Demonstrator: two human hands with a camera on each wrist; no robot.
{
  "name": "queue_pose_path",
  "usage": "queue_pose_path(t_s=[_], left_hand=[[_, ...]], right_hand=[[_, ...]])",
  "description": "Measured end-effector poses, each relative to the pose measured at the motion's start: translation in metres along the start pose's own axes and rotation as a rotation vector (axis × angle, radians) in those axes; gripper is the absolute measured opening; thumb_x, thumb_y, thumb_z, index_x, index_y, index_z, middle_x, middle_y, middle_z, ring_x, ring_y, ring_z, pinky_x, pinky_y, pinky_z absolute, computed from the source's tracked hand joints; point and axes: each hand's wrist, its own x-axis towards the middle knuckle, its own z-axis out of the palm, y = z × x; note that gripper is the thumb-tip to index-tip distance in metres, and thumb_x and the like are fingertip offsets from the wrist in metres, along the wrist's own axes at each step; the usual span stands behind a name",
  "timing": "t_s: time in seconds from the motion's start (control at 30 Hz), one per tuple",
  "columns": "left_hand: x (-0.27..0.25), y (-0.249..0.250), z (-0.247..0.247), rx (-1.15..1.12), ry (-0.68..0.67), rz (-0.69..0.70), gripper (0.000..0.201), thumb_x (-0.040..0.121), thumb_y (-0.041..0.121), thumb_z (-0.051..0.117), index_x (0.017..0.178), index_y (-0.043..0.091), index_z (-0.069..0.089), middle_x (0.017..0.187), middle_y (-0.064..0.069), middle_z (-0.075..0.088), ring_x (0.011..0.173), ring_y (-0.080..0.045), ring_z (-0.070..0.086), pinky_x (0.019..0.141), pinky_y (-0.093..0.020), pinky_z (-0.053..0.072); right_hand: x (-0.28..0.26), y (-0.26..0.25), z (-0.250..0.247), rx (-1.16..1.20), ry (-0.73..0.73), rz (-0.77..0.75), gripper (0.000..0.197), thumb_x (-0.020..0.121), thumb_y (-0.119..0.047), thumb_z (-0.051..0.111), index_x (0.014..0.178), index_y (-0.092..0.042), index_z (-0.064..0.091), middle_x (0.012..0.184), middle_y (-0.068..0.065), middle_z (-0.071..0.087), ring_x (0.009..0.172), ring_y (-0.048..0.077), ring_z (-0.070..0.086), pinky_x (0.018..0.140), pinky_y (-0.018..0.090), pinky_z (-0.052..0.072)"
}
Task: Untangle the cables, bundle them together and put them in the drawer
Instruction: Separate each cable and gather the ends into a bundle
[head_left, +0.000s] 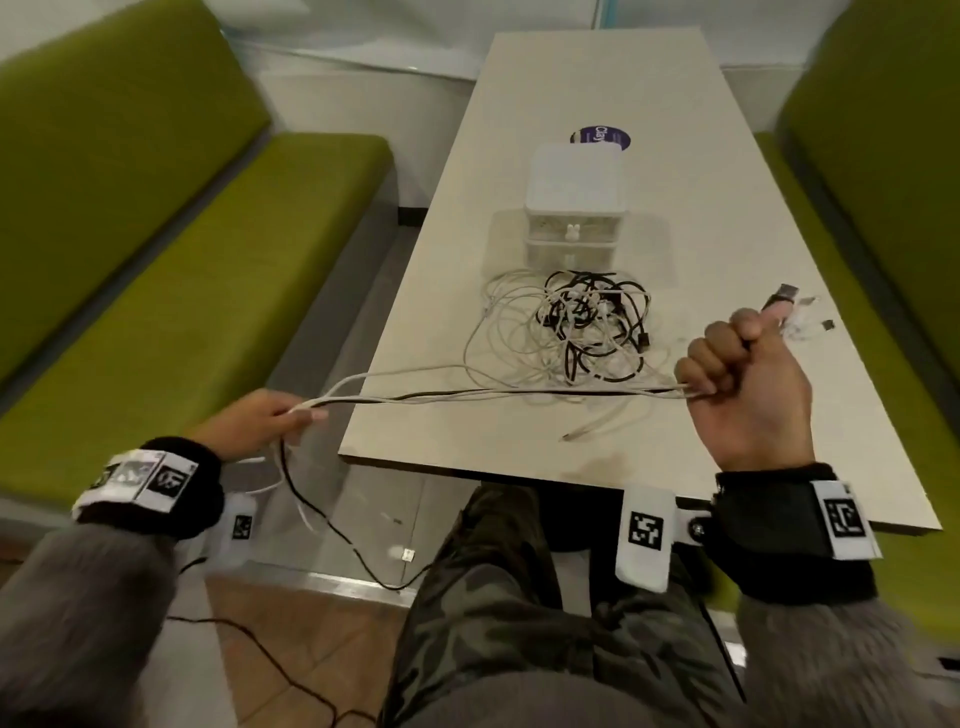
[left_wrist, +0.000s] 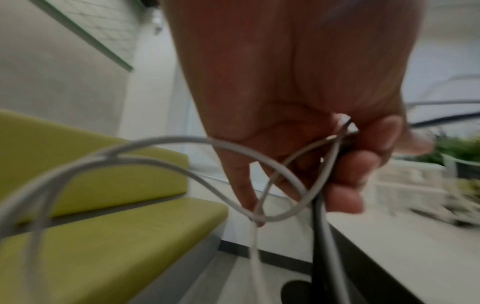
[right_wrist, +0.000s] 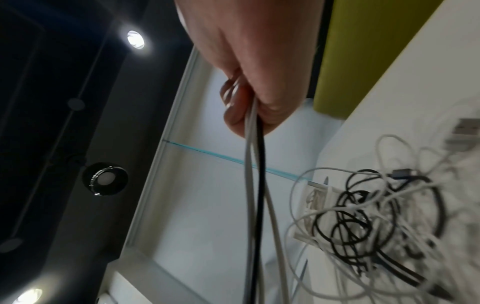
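Head view: thin white and black cables (head_left: 493, 395) stretch between the left hand (head_left: 260, 423) and right hand (head_left: 748, 384), fingers clamped on them, above the smooth tabletop (head_left: 727, 208), near a tangled heap (head_left: 587, 327) before the boxy white drawer unit (head_left: 574, 208).
Left wrist: curled fingers (left_wrist: 348, 179) pinch looping cords.
Right wrist: fist grips three strands.

The cables (head_left: 582, 332) in the heap are white and black, all mixed up; the strands stretched between the hands are white with one black one (right_wrist: 259, 185); the drawer box (head_left: 574, 208) is white; the table (head_left: 727, 208) is pale cream, with a round purple sticker (head_left: 602, 137); the benches (head_left: 182, 291) are yellow-green; the wrist bands (head_left: 789, 540) are black with black-and-white square tags; the trousers (head_left: 498, 623) have a dark camouflage pattern; the sleeves (head_left: 78, 623) are grey.
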Motion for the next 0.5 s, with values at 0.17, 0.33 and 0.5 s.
queue_pose_path(t_s=[0.17,0.33,0.5], left_hand=[[0.04,0.022,-0.046,0.087,0.301,0.047,0.025,0.089,0.017,0.059,0.08,-0.006,0.066,0.051,-0.001,0.031,0.035,-0.006,0.031,0.037,-0.014,0.022],[0.095,0.021,-0.03,0.434,0.102,0.114,0.032,0.082,0.043,0.062,0.085,0.011,0.062,0.074,-0.007,0.056,0.073,-0.027,0.053,0.063,-0.028,0.038],[0.124,-0.012,0.001,0.801,-0.109,-0.133,0.078,0.069,0.039,0.076,0.137,0.027,0.04,0.145,-0.008,0.04,0.133,-0.032,0.034,0.109,-0.048,0.029]], right_hand=[[0.0,0.014,-0.006,-0.038,0.04,0.022,0.048,0.104,-0.042,0.028,0.061,-0.022,0.035,0.046,-0.009,0.018,0.039,0.007,0.015,0.037,0.019,0.018],[0.009,0.014,-0.023,-0.109,0.137,-0.02,0.046,0.103,-0.044,0.026,0.064,-0.02,0.034,0.047,-0.008,0.02,0.04,0.008,0.016,0.04,0.019,0.022],[0.012,0.013,-0.044,-0.151,0.239,-0.049,0.045,0.103,-0.043,0.028,0.065,-0.019,0.034,0.046,-0.008,0.023,0.039,0.008,0.019,0.039,0.018,0.025]])
